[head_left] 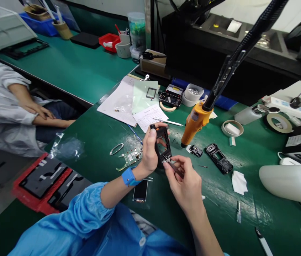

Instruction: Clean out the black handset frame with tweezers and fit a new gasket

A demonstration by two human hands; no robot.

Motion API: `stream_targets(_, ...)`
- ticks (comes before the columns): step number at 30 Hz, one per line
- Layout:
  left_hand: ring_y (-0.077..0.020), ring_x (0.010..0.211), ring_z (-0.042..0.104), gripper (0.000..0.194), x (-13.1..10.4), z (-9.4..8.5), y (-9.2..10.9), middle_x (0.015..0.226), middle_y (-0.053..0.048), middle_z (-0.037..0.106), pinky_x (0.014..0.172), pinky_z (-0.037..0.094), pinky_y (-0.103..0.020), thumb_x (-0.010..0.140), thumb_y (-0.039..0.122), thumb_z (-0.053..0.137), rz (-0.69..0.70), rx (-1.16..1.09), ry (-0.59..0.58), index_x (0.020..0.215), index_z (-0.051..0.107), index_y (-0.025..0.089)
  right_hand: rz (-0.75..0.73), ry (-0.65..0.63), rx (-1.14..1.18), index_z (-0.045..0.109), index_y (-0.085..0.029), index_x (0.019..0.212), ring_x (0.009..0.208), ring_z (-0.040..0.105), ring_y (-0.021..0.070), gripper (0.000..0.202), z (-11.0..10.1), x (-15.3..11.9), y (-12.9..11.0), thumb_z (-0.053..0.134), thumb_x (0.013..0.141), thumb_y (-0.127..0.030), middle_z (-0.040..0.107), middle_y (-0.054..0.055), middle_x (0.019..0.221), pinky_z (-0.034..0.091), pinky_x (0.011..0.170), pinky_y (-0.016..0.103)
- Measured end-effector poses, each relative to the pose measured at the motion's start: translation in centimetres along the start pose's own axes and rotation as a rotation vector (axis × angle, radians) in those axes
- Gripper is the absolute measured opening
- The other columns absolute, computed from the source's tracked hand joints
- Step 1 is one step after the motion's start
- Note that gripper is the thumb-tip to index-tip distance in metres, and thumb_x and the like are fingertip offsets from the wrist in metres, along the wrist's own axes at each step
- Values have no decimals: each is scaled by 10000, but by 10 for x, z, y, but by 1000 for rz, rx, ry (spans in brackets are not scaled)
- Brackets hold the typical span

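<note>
My left hand (pixel 149 153), with a blue band at the wrist, grips a black handheld-device housing (pixel 157 145) tilted up above the mat, its rectangular opening facing right. My right hand (pixel 187 183) pinches dark tweezers (pixel 176 168), whose tips reach the lower end of the housing; whether they hold a small part cannot be made out. Left of my hands lies a green circuit board (pixel 131 156). A small display panel (pixel 140 191) rests below my left wrist. To the right are a small black module (pixel 196 151) and another black housing part (pixel 219 158).
An orange electric screwdriver (pixel 196 122) hangs just beyond my hands. Papers (pixel 115 101), a tape roll (pixel 232 128) and a white cylinder (pixel 281 181) stand around. A red tray (pixel 27 199) lies at the left edge. A co-worker's hands (pixel 37 108) rest at far left.
</note>
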State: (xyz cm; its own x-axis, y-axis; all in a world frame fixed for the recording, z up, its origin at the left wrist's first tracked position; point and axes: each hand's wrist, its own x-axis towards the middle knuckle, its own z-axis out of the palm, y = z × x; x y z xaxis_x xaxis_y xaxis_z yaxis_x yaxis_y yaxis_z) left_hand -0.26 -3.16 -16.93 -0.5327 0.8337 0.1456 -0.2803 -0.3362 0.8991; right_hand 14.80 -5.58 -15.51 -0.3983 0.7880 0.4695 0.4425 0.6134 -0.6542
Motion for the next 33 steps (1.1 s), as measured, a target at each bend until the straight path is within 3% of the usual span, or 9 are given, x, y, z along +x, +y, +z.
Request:
stream_targets(3, -209, 850, 702, 587, -1, 1, 0, 1026, -73, 751, 651, 561, -293, 1071, 778, 566, 14, -3, 19, 1173, 748, 230, -1, 1, 24, 630, -231, 1084, 588, 704, 103, 139, 0, 1, 0, 610, 1187, -321, 746, -23, 816, 529, 545, 190)
stream_targets(8, -220, 894, 719, 579, -2, 1, 0, 1048, -73, 766, 654, 554, -292, 1065, 781, 577, 69, -13, 52, 1183, 751, 241, -109, 33, -145, 641, -221, 1039, 624, 727, 125, 240, 0, 4, 1, 521, 1231, -300, 774, 14, 838, 513, 598, 227)
stream_targets(16, -196, 804, 685, 555, -1, 1, -1, 1001, -55, 747, 632, 554, -292, 1070, 762, 577, 78, -47, 77, 1175, 754, 247, 0, -3, -40, 644, -220, 1079, 527, 679, 103, 255, 2, 1, -1, 486, 1243, -334, 753, -16, 795, 483, 528, 200)
stream_targets(24, -190, 791, 685, 558, 0, 4, 3, 987, -49, 735, 619, 563, -284, 1056, 768, 597, 69, -78, 80, 1154, 751, 241, 2, 128, -91, 704, -222, 1029, 453, 551, 84, 361, 2, 0, -4, 493, 1241, -425, 720, -23, 756, 438, 462, 210)
stream_targets(33, -200, 806, 682, 556, 0, 2, 4, 991, -53, 743, 622, 547, -294, 1062, 771, 575, 68, -88, 72, 1162, 737, 249, 131, 335, 103, 676, -225, 1089, 518, 648, 101, 247, 3, -4, -7, 570, 1211, -410, 696, -33, 735, 516, 502, 192)
